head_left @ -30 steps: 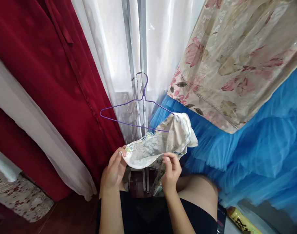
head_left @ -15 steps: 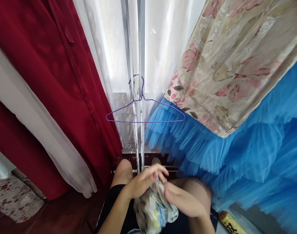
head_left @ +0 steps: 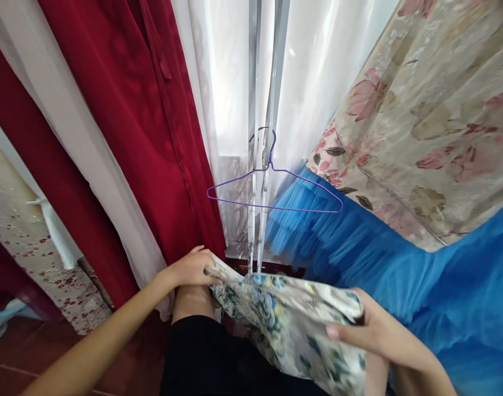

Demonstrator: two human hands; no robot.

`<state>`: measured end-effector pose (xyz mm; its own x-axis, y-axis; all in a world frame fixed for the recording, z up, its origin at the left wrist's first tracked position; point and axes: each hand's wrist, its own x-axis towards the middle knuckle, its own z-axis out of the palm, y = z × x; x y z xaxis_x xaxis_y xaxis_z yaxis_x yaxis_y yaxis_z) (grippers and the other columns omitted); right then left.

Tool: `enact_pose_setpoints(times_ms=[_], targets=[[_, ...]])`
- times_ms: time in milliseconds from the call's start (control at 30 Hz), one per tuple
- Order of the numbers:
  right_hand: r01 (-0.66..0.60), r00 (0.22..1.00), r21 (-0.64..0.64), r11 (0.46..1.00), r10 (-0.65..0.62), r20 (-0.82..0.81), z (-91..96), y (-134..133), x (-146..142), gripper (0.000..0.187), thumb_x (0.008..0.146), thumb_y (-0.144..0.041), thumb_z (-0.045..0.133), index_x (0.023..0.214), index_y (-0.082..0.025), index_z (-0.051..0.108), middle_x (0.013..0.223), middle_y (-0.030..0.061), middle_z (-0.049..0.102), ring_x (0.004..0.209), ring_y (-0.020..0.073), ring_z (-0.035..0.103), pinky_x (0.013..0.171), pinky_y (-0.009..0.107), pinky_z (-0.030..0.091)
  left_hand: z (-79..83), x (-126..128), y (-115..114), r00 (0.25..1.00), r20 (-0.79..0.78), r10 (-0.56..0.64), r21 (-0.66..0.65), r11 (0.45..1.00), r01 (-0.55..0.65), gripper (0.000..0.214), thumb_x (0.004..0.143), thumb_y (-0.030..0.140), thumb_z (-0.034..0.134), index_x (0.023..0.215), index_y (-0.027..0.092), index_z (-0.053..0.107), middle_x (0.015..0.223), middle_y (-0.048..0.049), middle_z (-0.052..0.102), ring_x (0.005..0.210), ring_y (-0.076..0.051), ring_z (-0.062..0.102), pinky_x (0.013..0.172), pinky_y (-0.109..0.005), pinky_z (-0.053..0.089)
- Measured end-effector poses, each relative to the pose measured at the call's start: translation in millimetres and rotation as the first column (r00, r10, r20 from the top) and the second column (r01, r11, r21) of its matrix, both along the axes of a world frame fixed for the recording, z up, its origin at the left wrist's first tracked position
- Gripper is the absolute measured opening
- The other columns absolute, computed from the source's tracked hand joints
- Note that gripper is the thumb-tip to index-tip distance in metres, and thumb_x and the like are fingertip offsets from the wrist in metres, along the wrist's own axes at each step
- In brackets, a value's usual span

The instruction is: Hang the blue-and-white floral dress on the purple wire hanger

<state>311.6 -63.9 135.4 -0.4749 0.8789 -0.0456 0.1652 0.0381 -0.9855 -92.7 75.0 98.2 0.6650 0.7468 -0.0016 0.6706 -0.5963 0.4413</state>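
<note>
A pale cloth garment with a blue, green and yellow flower print (head_left: 293, 313) stretches between my hands over my lap; its kind does not show. My left hand (head_left: 192, 268) is closed on its left top corner, just above my knee. At the other end my right hand (head_left: 369, 324) grips the right side, thumb in front and the fingers behind the cloth. Beyond the garment, a purple wire hanger (head_left: 293, 208) hangs with nothing on it and touches neither hand.
Pale metal uprights (head_left: 257, 231) stand behind the hanger. Red curtain-like fabric (head_left: 152, 137) hangs at left, white fabric (head_left: 230, 82) at the back. To the right are blue tulle (head_left: 400, 291) and a beige floral cloth (head_left: 400, 143). Reddish floor tiles (head_left: 123, 357) show below.
The bunched garment has been spread out sideways, as my left hand moved left and my right hand moved right. The view has shifted, so the hanger appears farther right.
</note>
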Motion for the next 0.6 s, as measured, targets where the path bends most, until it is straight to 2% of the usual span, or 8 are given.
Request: enact_pose_setpoints(times_ms=[67, 133, 233, 300, 367, 433, 500, 600], targets=[[0.07, 0.992, 0.071, 0.995, -0.077, 0.097, 16.4, 28.0, -8.5, 0.028, 0.081, -0.042, 0.078, 0.093, -0.016, 0.075, 0.076, 0.0028, 0.069, 0.063, 0.0164, 0.057, 0.057, 0.025, 0.046, 20.0, -24.3, 22.9, 0.995, -0.055, 0.08, 0.089, 0.993, -0.075, 0.032, 0.082, 0.055, 0.072, 0.077, 0.024, 0.077, 0.091, -0.0038, 0.075, 0.097, -0.025, 0.066, 0.106, -0.039, 0.037], [0.144, 0.968, 0.252, 0.957, -0.189, 0.165, 31.1, 62.6, -15.9, 0.029, 0.083, -0.035, 0.073, 0.107, -0.018, 0.077, 0.086, 0.0041, 0.072, 0.066, 0.0167, 0.06, 0.059, 0.025, 0.047, 39.7, -38.8, 42.6, 0.991, -0.023, 0.129, 0.169, 0.978, -0.124, 0.029, 0.084, 0.051, 0.069, 0.085, 0.024, 0.078, 0.105, -0.0054, 0.076, 0.105, -0.027, 0.065, 0.102, -0.036, 0.041], [0.275, 0.87, 0.52, 0.809, -0.439, 0.223, 44.5, 119.9, -22.5, 0.049, 0.08, -0.03, 0.071, 0.128, -0.019, 0.072, 0.092, 0.0063, 0.075, 0.067, 0.0183, 0.063, 0.063, 0.028, 0.048, 70.8, -43.6, 70.1, 0.989, 0.091, 0.116, 0.227, 0.965, -0.134, 0.03, 0.088, 0.048, 0.064, 0.099, 0.024, 0.079, 0.119, -0.0068, 0.074, 0.114, -0.028, 0.064, 0.103, -0.036, 0.043], [0.316, 0.808, 0.605, 0.73, -0.542, 0.232, 46.1, 154.1, -24.5, 0.05, 0.081, -0.032, 0.068, 0.128, -0.016, 0.072, 0.099, 0.0094, 0.076, 0.074, 0.0217, 0.066, 0.067, 0.03, 0.049, 91.5, -40.4, 88.3, 0.984, 0.15, 0.093, 0.225, 0.966, -0.126, 0.031, 0.089, 0.046, 0.062, 0.1, 0.022, 0.079, 0.117, -0.0073, 0.074, 0.111, -0.027, 0.065, 0.103, -0.036, 0.045], [0.292, 0.79, 0.629, 0.72, -0.552, 0.265, 41.8, 178.3, -25.7, 0.037, 0.086, -0.035, 0.063, 0.113, -0.014, 0.077, 0.096, 0.0105, 0.077, 0.08, 0.0247, 0.068, 0.069, 0.03, 0.048, 109.4, -35.7, 103.7, 0.979, 0.183, 0.093, 0.245, 0.96, -0.137, 0.028, 0.086, 0.044, 0.064, 0.091, 0.021, 0.078, 0.109, -0.0074, 0.075, 0.106, -0.027, 0.066, 0.102, -0.036, 0.047], [0.253, 0.79, 0.632, 0.732, -0.534, 0.302, 32.3, 189.6, -27.2, 0.03, 0.09, -0.035, 0.057, 0.093, -0.014, 0.078, 0.083, 0.009, 0.076, 0.077, 0.0252, 0.068, 0.064, 0.029, 0.046, 122.6, -29.7, 112.5, 0.978, 0.188, 0.085, 0.319, 0.937, -0.143, 0.023, 0.082, 0.042, 0.067, 0.08, 0.019, 0.074, 0.106, -0.0083, 0.075, 0.109, -0.028, 0.065, 0.106, -0.04, 0.045], [0.24, 0.788, 0.655, 0.717, -0.538, 0.3, 19.5, 189.1, -30.6, 0.028, 0.091, -0.032, 0.052, 0.082, -0.016, 0.075, 0.072, 0.0066, 0.073, 0.071, 0.0244, 0.067, 0.06, 0.027, 0.043, 130.9, -19.8, 112.6, 0.985, 0.166, 0.038, 0.422, 0.9, -0.106, 0.02, 0.081, 0.036, 0.066, 0.072, 0.018, 0.069, 0.114, -0.0107, 0.072, 0.118, -0.03, 0.061, 0.111, -0.044, 0.041], [0.226, 0.817, 0.698, 0.68, -0.522, 0.245, 1.4, 175.3, -40.9, 0.025, 0.087, -0.021, 0.05, 0.089, -0.018, 0.075, 0.078, 0.0051, 0.075, 0.077, 0.0254, 0.07, 0.066, 0.028, 0.047, 137.4, 7.4, 100.0, 0.986, 0.146, -0.075, 0.542, 0.84, -0.016, 0.016, 0.083, 0.024, 0.057, 0.069, 0.018, 0.061, 0.127, -0.013, 0.066, 0.126, -0.03, 0.056, 0.111, -0.045, 0.04]])
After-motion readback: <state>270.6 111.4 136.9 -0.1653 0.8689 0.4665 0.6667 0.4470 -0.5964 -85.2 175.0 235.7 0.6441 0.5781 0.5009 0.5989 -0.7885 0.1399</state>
